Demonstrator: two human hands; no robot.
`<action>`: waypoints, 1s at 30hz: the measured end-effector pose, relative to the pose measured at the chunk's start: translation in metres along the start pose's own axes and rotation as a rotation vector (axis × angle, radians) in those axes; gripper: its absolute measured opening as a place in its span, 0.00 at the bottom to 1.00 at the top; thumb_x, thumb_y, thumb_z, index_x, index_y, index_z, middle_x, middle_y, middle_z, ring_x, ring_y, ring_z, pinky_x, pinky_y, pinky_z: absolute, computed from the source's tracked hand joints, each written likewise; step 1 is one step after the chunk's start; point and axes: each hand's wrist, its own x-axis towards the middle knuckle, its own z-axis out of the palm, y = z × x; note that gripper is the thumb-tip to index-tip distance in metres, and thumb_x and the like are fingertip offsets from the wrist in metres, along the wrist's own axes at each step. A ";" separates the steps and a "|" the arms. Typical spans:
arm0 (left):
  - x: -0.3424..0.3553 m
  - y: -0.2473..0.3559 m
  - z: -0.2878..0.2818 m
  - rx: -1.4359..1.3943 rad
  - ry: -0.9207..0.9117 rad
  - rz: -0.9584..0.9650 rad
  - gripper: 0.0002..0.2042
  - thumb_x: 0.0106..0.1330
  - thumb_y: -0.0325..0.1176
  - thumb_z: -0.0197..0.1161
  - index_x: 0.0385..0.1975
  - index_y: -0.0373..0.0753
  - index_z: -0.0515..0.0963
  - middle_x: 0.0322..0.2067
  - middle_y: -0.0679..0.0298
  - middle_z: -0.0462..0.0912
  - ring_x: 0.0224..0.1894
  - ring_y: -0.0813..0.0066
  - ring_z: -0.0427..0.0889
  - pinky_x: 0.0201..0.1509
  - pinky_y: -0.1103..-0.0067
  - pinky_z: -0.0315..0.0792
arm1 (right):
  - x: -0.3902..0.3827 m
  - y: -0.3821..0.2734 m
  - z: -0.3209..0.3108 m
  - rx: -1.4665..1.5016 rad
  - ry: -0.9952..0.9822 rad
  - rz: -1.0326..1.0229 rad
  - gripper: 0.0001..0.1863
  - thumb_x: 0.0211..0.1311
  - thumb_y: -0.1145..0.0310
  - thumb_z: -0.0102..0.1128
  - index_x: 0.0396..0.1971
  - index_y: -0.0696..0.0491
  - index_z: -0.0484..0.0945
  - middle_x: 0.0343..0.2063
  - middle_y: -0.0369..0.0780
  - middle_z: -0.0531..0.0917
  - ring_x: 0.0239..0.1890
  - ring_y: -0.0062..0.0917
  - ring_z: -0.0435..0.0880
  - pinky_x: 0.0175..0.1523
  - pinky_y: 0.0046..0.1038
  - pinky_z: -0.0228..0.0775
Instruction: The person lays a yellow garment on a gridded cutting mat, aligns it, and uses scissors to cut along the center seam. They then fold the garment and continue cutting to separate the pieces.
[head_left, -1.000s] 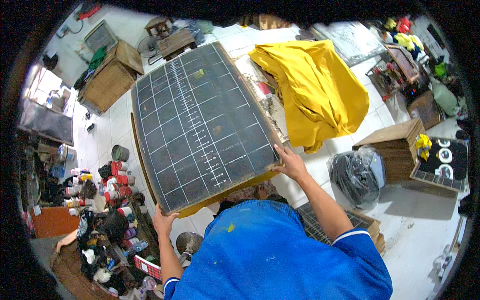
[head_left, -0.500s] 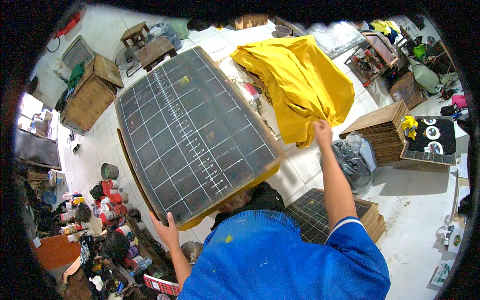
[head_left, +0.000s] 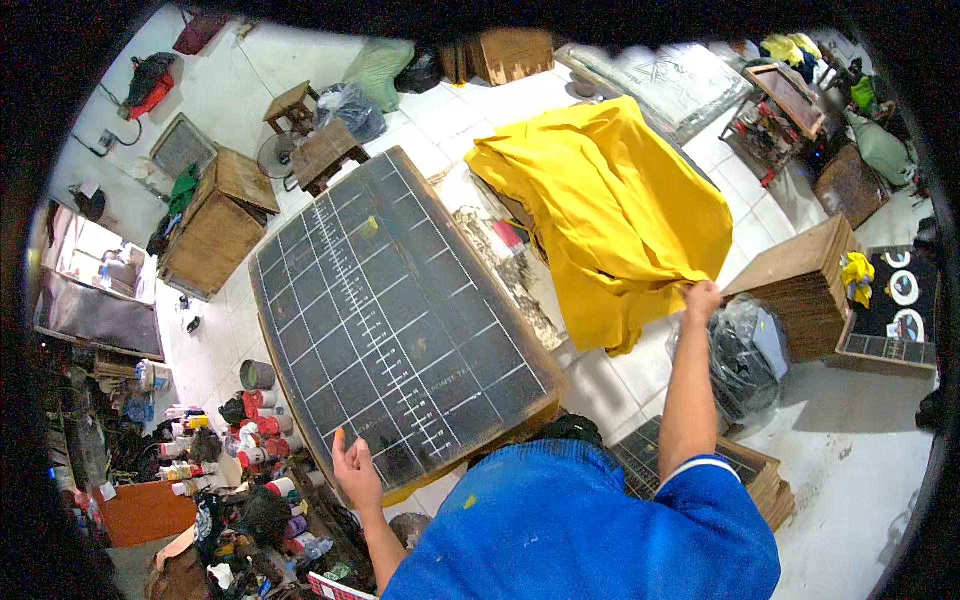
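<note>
A large sheet of yellow fabric (head_left: 610, 190) lies in loose folds to the right of the black gridded board, partly over a pale, stained surface. My right hand (head_left: 701, 300) is closed on its near right edge, pulling the folds together at that spot. The black board (head_left: 400, 290), marked with white lines and a ruler scale, fills the middle. Over its near left corner is my left hand (head_left: 357, 472), fingers apart and holding nothing; an orange mark shows at one fingertip. Whether that hand touches the board I cannot tell.
Paint pots and bottles (head_left: 262, 425) crowd the floor at lower left. On the right stand a stack of brown boards (head_left: 800, 265) and a clear plastic bag (head_left: 742, 360). Another stack of gridded boards (head_left: 765, 485) sits beside me. Behind are a small wooden stool (head_left: 325, 155) and a wooden box (head_left: 215, 230).
My right hand has drawn the fabric's edge to the right and nearer me, spreading it somewhat. My left hand has moved in over the board's corner. The whole view has shifted slightly.
</note>
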 end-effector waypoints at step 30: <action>0.129 0.406 -0.170 -0.225 0.086 1.195 0.16 0.80 0.42 0.57 0.51 0.35 0.81 0.40 0.66 0.84 0.41 0.79 0.79 0.47 0.80 0.73 | -0.445 -0.478 0.132 -0.006 -1.588 -0.829 0.11 0.79 0.67 0.58 0.48 0.59 0.81 0.40 0.33 0.84 0.47 0.16 0.80 0.55 0.23 0.73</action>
